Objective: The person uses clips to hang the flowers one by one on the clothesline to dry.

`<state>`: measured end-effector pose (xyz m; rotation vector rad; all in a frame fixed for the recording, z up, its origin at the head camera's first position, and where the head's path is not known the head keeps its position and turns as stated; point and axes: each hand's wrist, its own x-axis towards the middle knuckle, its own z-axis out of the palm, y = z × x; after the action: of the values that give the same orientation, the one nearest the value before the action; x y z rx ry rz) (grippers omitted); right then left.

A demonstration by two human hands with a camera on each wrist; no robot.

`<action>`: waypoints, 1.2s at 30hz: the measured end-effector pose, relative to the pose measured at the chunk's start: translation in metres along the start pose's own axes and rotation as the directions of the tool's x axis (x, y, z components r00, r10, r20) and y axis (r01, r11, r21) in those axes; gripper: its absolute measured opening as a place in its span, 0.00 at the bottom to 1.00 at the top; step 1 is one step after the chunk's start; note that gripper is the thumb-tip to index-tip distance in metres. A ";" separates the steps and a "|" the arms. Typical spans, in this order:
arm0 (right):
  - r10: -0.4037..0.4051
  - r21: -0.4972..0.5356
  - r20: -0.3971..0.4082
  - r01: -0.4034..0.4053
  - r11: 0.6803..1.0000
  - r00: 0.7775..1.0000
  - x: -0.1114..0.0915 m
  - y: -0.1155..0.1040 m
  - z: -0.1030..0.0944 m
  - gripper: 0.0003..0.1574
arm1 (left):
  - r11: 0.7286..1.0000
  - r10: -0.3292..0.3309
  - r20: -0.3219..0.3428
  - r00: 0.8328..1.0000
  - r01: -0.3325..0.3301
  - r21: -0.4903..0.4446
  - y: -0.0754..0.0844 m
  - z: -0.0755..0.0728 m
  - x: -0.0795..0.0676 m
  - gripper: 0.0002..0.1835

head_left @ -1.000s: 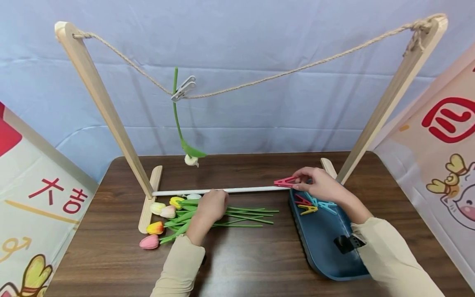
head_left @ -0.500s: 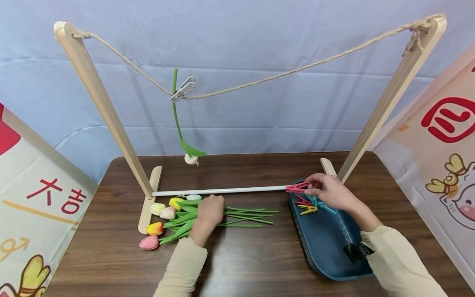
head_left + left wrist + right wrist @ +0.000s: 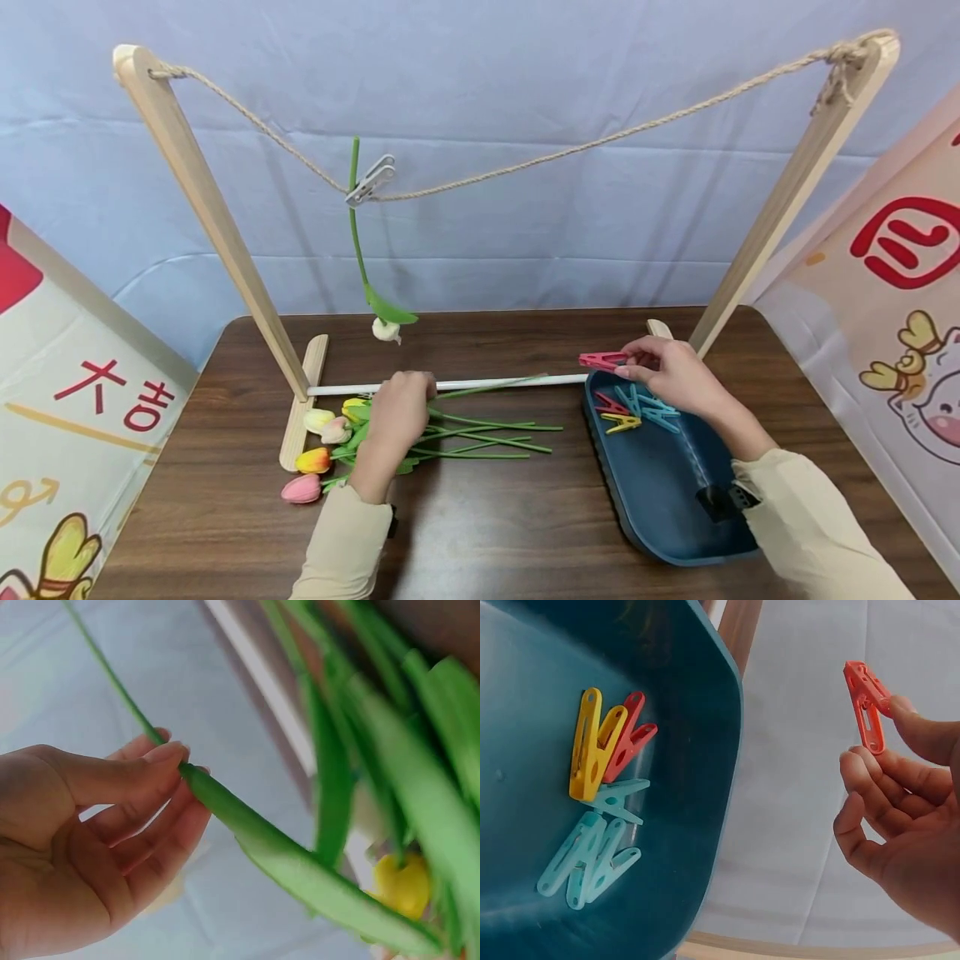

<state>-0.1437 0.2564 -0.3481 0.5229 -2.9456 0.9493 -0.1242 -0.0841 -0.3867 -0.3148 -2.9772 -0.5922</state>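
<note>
In the left wrist view my left hand (image 3: 97,832) pinches the green stem of an artificial tulip (image 3: 262,862) between thumb and fingers, just above its leaf. Its bloom is hidden. In the head view the same hand (image 3: 397,412) covers part of the pile of tulips (image 3: 315,461), whose blooms point left and stems right. My right hand (image 3: 667,371) pinches a red clothespin (image 3: 868,709) by its handle end, above the far end of a blue tray (image 3: 637,533). Inside the tray lie a yellow clothespin (image 3: 592,746), another red one and several light blue ones (image 3: 574,855).
A twine rope (image 3: 615,137) sags between two wooden posts (image 3: 217,217). A grey clothespin (image 3: 371,179) holds a white tulip (image 3: 386,328) upside down on it. A white rod (image 3: 510,382) joins the post feet low across the brown table (image 3: 510,533).
My left hand has lifted one stem off the pile, slightly up and left. The right hand moved right with the red clothespin, then rose a little over the tray.
</note>
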 end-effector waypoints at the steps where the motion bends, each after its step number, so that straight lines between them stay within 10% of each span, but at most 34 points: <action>1: 0.000 0.002 0.005 0.000 1.000 1.000 0.001 0.000 -0.001 0.13 | 1.000 0.003 -0.015 1.000 -0.003 -0.008 0.000 -0.006 0.000 0.16; 10: -0.072 -0.002 -0.022 0.072 0.997 0.997 0.008 -0.006 -0.006 0.14 | 0.997 0.006 -0.243 0.970 -0.026 -0.078 0.005 -0.047 0.002 0.10; 23: -0.237 -0.039 -0.091 0.235 0.971 0.967 0.027 -0.039 -0.013 0.09 | 0.972 0.001 -0.514 0.858 -0.121 -0.200 0.025 -0.080 0.014 0.05; 36: -0.447 -0.172 -0.097 0.427 0.888 0.889 0.057 -0.095 -0.027 0.04 | 0.945 -0.137 -0.486 0.863 -0.033 -0.326 0.028 -0.084 0.026 0.08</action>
<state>-0.1704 0.1817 -0.2666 1.0160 -2.5756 0.6778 -0.1391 -0.0865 -0.2962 -0.0758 -2.3837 -1.0007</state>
